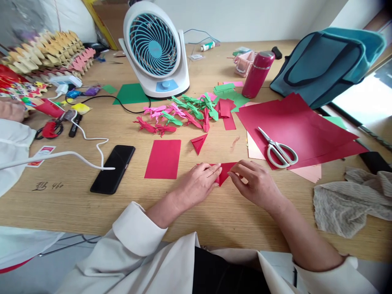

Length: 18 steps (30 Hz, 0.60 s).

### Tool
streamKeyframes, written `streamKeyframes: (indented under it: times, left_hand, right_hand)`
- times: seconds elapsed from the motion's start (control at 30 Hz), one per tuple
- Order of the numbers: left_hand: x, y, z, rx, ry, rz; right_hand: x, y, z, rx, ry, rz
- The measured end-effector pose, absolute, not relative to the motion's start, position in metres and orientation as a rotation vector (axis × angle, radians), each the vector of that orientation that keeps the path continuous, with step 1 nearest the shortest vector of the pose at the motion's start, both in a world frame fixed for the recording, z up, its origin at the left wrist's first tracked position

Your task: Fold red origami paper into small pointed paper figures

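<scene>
A folded red paper (225, 169) lies on the table in front of me, its visible part narrowing to a point toward me. My left hand (200, 179) holds its left part against the table, fingers on top and thumb near the lower point. At the paper's right end, my right hand (255, 181) is closed in a pinch at the edge; the fingers partly hide that corner. Just beyond the hands lies a small folded red triangle (199, 143). Left of it is a flat red paper rectangle (163, 159).
Several folded paper figures (183, 112) lie before a white fan (154, 49). Scissors (278, 150) rest on large red sheets (309, 130). Around stand or lie a phone (112, 169), a red flask (259, 74), a blue bag (324, 65) and a cloth (346, 206). Another person's sleeve (14, 151) is at left.
</scene>
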State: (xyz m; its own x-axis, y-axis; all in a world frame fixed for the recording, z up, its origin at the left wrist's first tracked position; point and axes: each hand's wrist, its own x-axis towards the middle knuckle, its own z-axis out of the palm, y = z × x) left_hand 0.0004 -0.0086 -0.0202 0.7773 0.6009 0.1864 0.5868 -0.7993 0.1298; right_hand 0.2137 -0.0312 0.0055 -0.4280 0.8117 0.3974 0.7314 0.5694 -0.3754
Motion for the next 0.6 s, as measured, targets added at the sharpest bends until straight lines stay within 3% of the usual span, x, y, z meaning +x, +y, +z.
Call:
streamKeyframes:
  times: [0.6]
  left_hand:
    - [0.001,-0.011,-0.012,2.920,0.998,0.210]
  right_hand:
    - [0.213,-0.025,-0.008,-1.403,-2.412,0.153]
